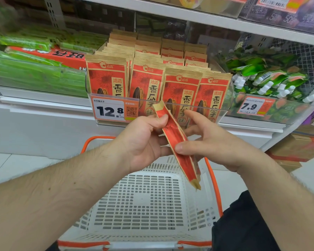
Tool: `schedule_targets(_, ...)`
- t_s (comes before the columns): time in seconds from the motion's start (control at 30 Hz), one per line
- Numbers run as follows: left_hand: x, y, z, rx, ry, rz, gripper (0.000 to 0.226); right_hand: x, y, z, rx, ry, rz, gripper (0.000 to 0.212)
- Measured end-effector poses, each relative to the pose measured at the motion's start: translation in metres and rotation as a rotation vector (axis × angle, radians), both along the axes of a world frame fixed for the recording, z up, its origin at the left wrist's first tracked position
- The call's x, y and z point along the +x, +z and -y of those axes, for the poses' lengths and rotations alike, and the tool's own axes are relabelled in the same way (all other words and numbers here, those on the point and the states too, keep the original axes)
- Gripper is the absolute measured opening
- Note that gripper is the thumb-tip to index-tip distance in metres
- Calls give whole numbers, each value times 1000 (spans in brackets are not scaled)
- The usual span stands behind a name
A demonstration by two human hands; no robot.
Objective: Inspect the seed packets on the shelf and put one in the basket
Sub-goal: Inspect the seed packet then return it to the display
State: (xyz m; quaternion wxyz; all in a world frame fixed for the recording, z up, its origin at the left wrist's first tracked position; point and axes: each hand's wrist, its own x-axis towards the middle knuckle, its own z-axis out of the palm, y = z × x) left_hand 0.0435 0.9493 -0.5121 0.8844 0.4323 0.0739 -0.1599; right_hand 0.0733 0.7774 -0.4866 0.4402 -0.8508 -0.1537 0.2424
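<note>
The red-and-tan paper seed packet point(176, 140) was off the shelf and held in the air between both hands, turned edge-on to the camera, so only its narrow gusseted side showed. Its long axis ran from upper left, near the clear plastic shelf bin point(228, 98) of matching red packets, down to lower right, and its lower end hung directly above the white perforated plastic basket with orange handles point(134, 201). The left hand point(143, 140) held the packet's upper half, thumb curled onto the near edge and fingers wrapped behind. The right hand point(207, 142) pinched the middle of the packet with its thumb on the near edge; its other fingers were loosely spread behind, and whether they pressed the far face could not be told. Both hands sat equally close, one on each side. Since the basket lay straight below, the move left seemed a plain lowering, the packet going in lower end first toward the basket's far right corner.
</note>
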Motion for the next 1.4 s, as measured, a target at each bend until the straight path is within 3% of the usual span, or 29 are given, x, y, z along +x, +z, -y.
schedule_targets(0.17, -5, 1, 6, 167, 46, 38, 37, -2, 2, -2, -51, 46, 60, 126)
schedule_targets(0.33, -4, 2, 6, 280, 115, 53, 16, -6, 1, -5, -128, 11, 184, 111)
schedule_targets(0.43, -3, 3, 5, 310, 167, 55, 7, -5, -1, -5, -181, -26, 214, 125)
schedule_targets(0.5, -3, 3, 4, 334, 191, 57, 11, -2, -4, -4, -140, -76, 230, 121)
schedule_targets(0.57, -2, 3, 3, 351, 197, 55, 14, 3, -7, -4, -22, -170, 243, 95)
schedule_targets(0.67, -1, 4, 2, 385, 176, 76, 13, 8, -6, -5, 133, -315, 261, 25)
schedule_targets(0.7, -1, 5, 1, 397, 167, 86, 15, 8, -5, -5, 153, -353, 265, 16)
schedule_targets(0.8, -2, 6, 2, 441, 161, 100, 21, 8, -3, -4, 181, -397, 261, 33)
schedule_targets(0.9, -2, 5, 2, 468, 167, 92, 20, 7, -1, -3, 224, -390, 236, 38)
schedule_targets(1.07, -1, 4, 2, 509, 198, 71, 23, 8, 3, -1, 252, -309, 159, 35)
schedule_targets(1.23, 1, 3, 0, 517, 241, 48, 27, 5, 4, 2, 103, -127, 88, 21)
schedule_targets(1.4, 2, 1, 1, 508, 245, 29, 24, 5, 6, 3, 97, -109, 85, 19)
